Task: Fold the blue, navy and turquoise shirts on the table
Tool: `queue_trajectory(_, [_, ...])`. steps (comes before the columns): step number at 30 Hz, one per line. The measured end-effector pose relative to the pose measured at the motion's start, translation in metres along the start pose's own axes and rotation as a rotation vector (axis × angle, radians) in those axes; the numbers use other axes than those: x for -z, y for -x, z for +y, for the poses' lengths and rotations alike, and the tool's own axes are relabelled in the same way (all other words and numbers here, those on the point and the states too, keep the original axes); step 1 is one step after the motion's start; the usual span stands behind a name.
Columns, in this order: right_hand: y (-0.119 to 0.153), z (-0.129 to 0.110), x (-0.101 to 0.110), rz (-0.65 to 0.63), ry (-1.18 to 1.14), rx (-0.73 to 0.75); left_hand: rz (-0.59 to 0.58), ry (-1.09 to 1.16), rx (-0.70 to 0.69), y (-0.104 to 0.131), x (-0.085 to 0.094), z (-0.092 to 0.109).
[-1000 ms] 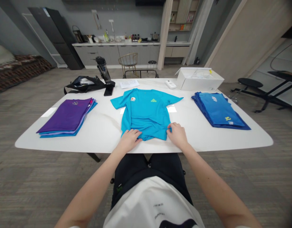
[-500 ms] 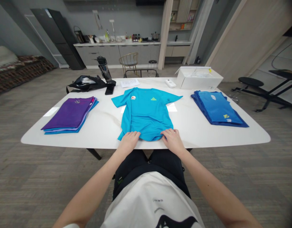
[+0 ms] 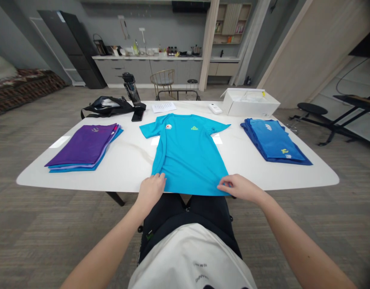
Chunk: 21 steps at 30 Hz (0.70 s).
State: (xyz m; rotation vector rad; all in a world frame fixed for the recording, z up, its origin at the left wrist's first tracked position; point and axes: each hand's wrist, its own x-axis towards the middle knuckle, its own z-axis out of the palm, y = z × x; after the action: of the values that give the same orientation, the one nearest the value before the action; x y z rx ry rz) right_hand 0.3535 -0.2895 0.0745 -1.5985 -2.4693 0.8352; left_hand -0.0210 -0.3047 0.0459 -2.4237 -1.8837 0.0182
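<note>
A turquoise T-shirt (image 3: 191,152) lies front up on the white table (image 3: 133,160), its collar toward the far side and its hem at the near edge. My left hand (image 3: 153,186) is closed on the shirt's lower left corner. At the lower right corner, my right hand (image 3: 237,186) pinches the hem between thumb and fingers. The shirt's left side has a lengthwise fold, while its lower part lies fairly flat.
Folded purple and blue shirts (image 3: 82,146) are stacked at the left, folded blue shirts (image 3: 272,138) at the right. Along the back are a black bag (image 3: 109,106), a bottle (image 3: 131,88), a phone (image 3: 137,115), a paper (image 3: 163,106) and a white box (image 3: 249,103).
The bunched hem has been pulled toward me and spread wider. My left hand has moved left and nearer, my right hand right and nearer.
</note>
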Motion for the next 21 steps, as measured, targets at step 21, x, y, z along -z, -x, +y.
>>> queue_trajectory(21, [-0.152, 0.050, -0.014, 0.476, 0.358, -0.166, 0.065, 0.080, -0.097, -0.089, -0.025, 0.007])
